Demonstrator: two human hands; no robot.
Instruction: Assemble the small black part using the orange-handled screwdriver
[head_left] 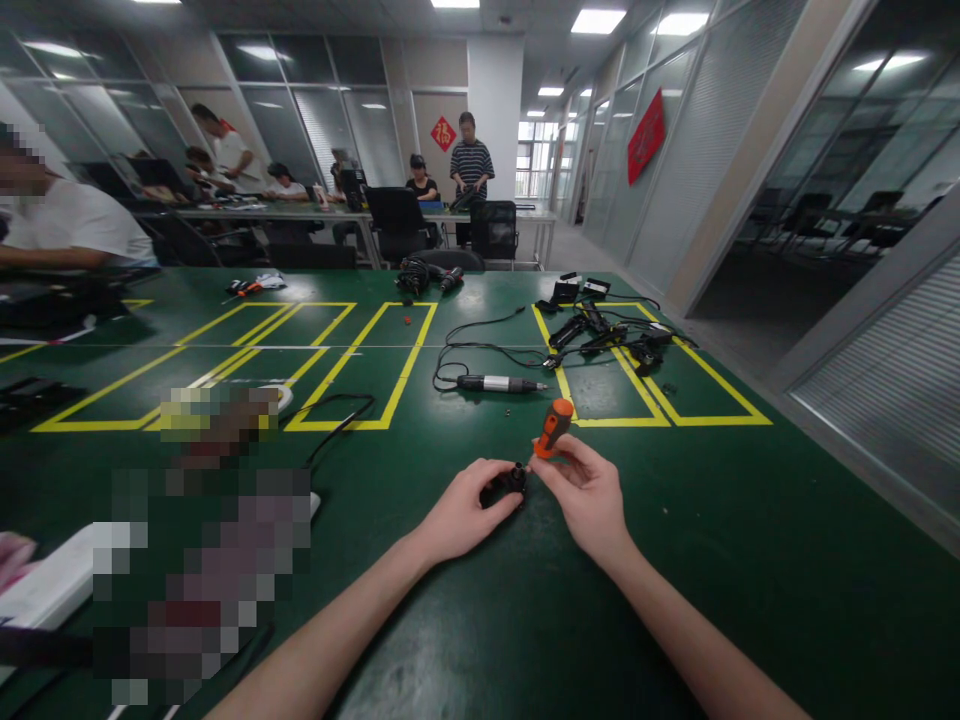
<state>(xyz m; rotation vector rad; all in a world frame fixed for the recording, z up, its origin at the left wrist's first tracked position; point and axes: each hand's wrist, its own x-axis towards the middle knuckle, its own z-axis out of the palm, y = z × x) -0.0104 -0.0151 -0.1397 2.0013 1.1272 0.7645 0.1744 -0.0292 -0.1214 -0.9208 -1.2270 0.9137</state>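
Note:
My left hand [466, 507] is closed around a small black part [516, 480] low over the green tabletop; its fingers cover much of it. In my right hand [589, 495] is a screwdriver [556, 425] with an orange and dark grey handle, pinched between thumb and fingers. The handle tilts up and to the right, and its lower end is near the black part. Whether the tip touches the part I cannot tell. Beyond my hands lies a corded pen-shaped electric screwdriver [495, 384], black with a silver band.
Black parts and cables [600, 335] lie in a heap at the back right. A dark corded tool [431, 275] rests at the far edge. Yellow tape rectangles [360, 424] mark the green table [420, 640]. A white power strip [67, 570] is at left. Several people work behind.

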